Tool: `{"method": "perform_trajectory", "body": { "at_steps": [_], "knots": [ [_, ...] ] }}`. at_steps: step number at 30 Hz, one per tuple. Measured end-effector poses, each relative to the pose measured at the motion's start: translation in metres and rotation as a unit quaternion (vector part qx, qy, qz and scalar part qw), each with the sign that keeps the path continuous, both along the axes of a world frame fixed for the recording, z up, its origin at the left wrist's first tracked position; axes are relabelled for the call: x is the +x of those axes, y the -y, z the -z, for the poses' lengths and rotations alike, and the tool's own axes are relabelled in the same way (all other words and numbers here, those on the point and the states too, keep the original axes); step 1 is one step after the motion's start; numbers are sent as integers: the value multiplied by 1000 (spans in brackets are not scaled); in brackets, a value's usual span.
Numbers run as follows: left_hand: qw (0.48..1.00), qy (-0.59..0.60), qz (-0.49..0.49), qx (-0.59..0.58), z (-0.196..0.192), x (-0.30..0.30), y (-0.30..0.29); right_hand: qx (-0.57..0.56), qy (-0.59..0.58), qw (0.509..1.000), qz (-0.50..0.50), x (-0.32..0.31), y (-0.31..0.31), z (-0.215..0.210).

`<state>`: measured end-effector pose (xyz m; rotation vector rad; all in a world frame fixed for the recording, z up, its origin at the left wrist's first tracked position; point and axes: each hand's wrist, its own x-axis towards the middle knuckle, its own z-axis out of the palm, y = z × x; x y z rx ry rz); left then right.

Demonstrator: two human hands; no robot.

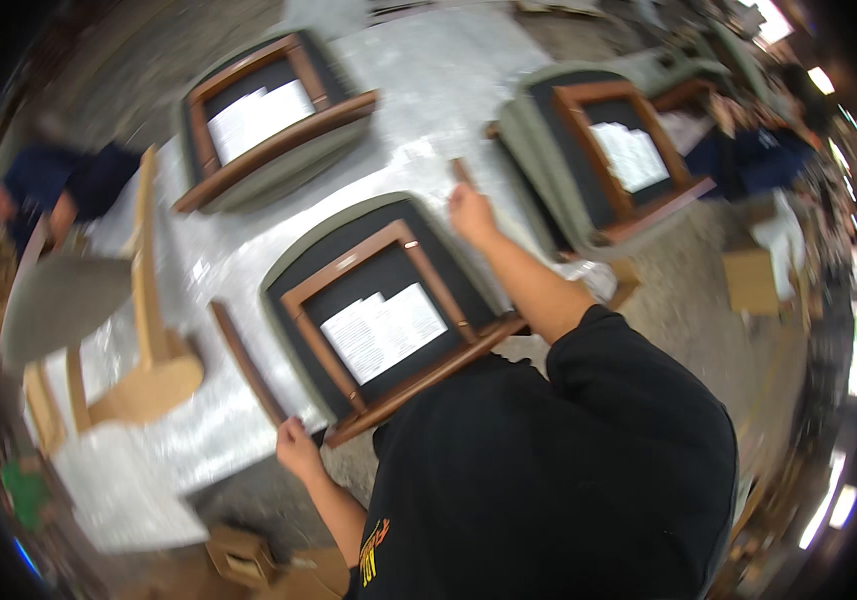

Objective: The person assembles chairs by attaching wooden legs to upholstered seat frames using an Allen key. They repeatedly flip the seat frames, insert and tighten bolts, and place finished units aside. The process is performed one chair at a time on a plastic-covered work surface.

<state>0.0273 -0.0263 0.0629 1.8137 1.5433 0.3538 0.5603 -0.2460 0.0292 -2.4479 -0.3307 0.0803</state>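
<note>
My left hand [296,447] is closed around the near end of a slim brown wooden bar [246,358], which looks like a chair leg and slants away to the far left. My right hand [473,212] grips a second brown wooden bar [461,172]; only its far end shows. Between my hands lies a grey-green upholstered seat [283,275], its black underside up. A brown wooden frame [313,287] sits on that underside, with printed white sheets [385,333] inside it. The frame's long near rail [438,375] runs along the edge by my body.
Similar seats lie at the far left [323,150] and right [538,130] on a table covered in clear plastic [403,70]. A pale wooden chair [153,320] stands at left. Two other people work nearby, one left [73,190], one right [748,150]. Cardboard boxes [753,280] sit beyond.
</note>
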Motion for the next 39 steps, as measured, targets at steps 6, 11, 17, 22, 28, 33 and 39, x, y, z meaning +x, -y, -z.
{"method": "perform_trajectory", "body": {
  "at_steps": [6,11,17,22,28,33,39],
  "knots": [
    [967,211,118,-77,-17,125,-9,198,-96,975,-28,-53,72,-135],
    [930,184,300,-106,-58,257,27,284,76,947,127,-42,187,-225],
    [847,211,473,-116,-113,394,136,130,86,969,191,9,331,-246],
    [777,209,592,-50,-132,469,255,60,92,994,23,46,354,-229],
    [766,172,616,-69,-157,507,324,49,91,994,-34,55,359,-237],
    [755,183,626,-68,-161,522,343,61,92,992,-56,63,362,-233],
    [691,125,712,2,-163,518,355,122,113,985,-41,93,365,-230]
  ]
}}
